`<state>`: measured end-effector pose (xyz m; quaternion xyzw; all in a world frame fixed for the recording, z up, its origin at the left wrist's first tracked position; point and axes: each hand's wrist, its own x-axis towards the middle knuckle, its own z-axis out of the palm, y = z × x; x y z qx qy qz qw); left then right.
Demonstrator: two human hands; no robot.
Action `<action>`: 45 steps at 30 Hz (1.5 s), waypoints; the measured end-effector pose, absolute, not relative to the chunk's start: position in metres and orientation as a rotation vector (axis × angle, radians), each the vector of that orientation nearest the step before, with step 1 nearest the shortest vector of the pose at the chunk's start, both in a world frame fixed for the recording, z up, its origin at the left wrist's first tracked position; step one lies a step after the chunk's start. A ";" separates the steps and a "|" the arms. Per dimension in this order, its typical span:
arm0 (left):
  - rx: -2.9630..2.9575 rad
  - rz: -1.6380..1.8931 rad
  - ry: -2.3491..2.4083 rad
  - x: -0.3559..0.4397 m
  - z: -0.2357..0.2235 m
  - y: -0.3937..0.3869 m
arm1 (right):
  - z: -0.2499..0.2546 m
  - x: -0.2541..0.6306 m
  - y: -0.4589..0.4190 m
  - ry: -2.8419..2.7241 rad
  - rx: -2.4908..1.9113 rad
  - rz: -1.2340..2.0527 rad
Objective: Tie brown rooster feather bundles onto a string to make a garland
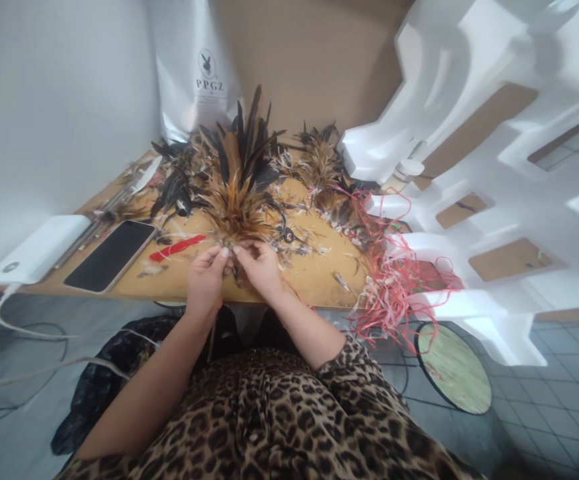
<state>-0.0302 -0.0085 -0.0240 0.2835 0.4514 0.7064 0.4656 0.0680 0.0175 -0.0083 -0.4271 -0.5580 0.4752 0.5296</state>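
Observation:
Near the table's front edge, my left hand (208, 275) and my right hand (260, 267) meet at the base of a feather bunch (234, 207). Both hands are closed, thumbs and fingertips pinching its lower end. The bunch fans out away from me, with golden-brown feathers low down and long dark ones standing up behind. Exactly what lies between the fingertips is partly hidden. Just left of my left hand lies a red strip (177, 248). Beyond my right hand is a pair of small black scissors (288, 233), among loose feather scraps.
A phone (112, 255) and a white power bank (39, 248) with a cable lie at the left. More feather bunches (319, 160) are at the back. Tangled pink strings (394, 293) hang over the right edge beside white foam packing (469, 147). A silver bag (194, 73) stands behind.

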 end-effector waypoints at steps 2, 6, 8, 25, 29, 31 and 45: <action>0.718 1.751 1.120 -0.033 -0.022 -0.007 | -0.012 0.072 0.021 -1.413 -1.043 1.051; 0.746 1.766 1.132 -0.038 -0.022 -0.006 | -0.014 0.078 0.021 -1.778 -1.134 1.122; 0.761 1.787 1.183 -0.041 -0.025 -0.006 | -0.008 0.079 0.014 -1.972 -1.133 1.054; 2.204 1.463 1.655 -0.060 -0.004 -0.029 | 0.113 0.078 0.041 -2.578 -1.043 0.583; 2.332 1.413 1.615 -0.055 -0.006 -0.031 | 0.116 0.064 0.056 -2.885 -1.018 0.293; 2.365 1.420 1.622 -0.056 -0.004 -0.034 | 0.108 0.059 0.065 -2.955 -0.979 0.296; 2.167 1.304 1.632 -0.103 0.013 -0.044 | 0.119 0.111 0.109 -2.693 -1.161 0.692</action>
